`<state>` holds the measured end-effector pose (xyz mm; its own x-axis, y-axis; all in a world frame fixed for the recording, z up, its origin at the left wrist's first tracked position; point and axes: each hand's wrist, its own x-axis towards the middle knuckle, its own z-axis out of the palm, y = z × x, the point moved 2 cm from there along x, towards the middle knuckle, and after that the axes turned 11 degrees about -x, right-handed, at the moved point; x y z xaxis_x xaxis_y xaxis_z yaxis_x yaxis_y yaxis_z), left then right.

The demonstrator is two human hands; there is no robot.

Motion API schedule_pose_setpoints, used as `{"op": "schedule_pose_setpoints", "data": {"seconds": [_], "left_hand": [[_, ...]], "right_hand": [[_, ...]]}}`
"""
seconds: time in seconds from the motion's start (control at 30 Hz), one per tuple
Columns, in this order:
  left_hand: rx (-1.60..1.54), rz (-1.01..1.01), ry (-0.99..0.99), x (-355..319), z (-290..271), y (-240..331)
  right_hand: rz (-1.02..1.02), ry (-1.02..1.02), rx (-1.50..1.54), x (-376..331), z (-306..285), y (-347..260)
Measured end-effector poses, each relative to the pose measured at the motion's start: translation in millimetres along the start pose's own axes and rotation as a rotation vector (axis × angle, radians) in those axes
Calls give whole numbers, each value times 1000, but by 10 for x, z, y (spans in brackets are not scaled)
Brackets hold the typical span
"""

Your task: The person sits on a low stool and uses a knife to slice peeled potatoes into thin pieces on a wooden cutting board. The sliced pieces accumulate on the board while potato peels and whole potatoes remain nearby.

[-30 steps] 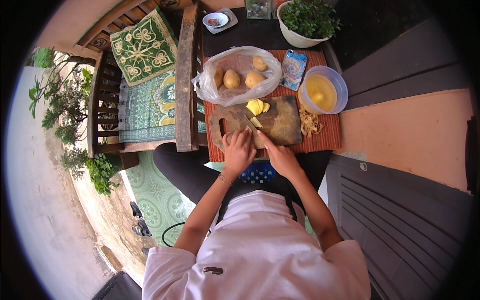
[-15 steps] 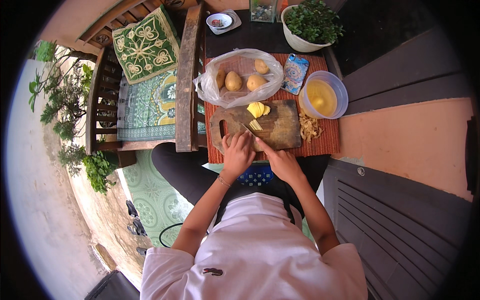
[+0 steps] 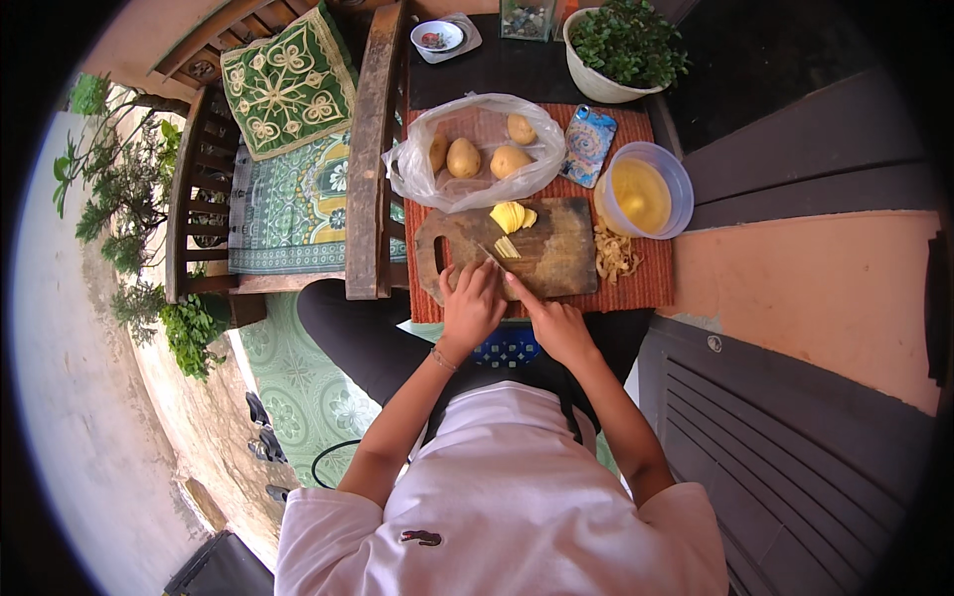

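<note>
Left hand [image 3: 471,306]: curled over the near edge of the wooden cutting board [image 3: 556,260], pressing something hidden beneath; position unchanged | Right hand [image 3: 558,323]: closed on a knife [image 3: 494,260], blade now angled toward the potato slices [image 3: 511,220] | Slices: board's far side, pile unchanged | Bag of potatoes [image 3: 477,151]: behind board.

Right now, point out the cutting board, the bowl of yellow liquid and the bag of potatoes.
cutting board [image 3: 556,260]: head view, bare wood right of the slices.
bowl of yellow liquid [image 3: 679,189]: head view, right rim.
bag of potatoes [image 3: 417,169]: head view, left plastic.
</note>
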<state>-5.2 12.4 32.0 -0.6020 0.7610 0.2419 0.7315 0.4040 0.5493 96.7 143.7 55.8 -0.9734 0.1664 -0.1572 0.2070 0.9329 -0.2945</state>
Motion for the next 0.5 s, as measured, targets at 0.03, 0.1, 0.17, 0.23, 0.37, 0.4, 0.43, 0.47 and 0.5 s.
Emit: {"op": "schedule_pose_setpoints", "data": {"seconds": [0.03,0.1,0.17,0.23,0.37,0.4,0.43,0.47,0.5], "left_hand": [[-3,-1,1,3,4,6],[6,-5,1,-18,14,-5],[10,-5,1,-24,23,-7],[7,-1,3,-20,24,-4],[20,0,0,-34,35,-27],[26,4,-1,-34,37,-29],[32,6,-1,-35,37,-32],[30,1,-4,-35,37,-31],[29,-4,-8,-36,37,-29]], "right_hand": [[-11,33,-5,-6,39,6],[-6,47,-31,-12,72,-13],[-9,82,-34,-11,107,-14],[-20,139,-14,3,140,-3],[-12,94,-60,51,129,-32],[-9,103,-72,53,138,-30],[-7,112,-84,53,142,-29],[-6,106,-108,50,146,-24],[-6,99,-132,46,148,-18]]}}
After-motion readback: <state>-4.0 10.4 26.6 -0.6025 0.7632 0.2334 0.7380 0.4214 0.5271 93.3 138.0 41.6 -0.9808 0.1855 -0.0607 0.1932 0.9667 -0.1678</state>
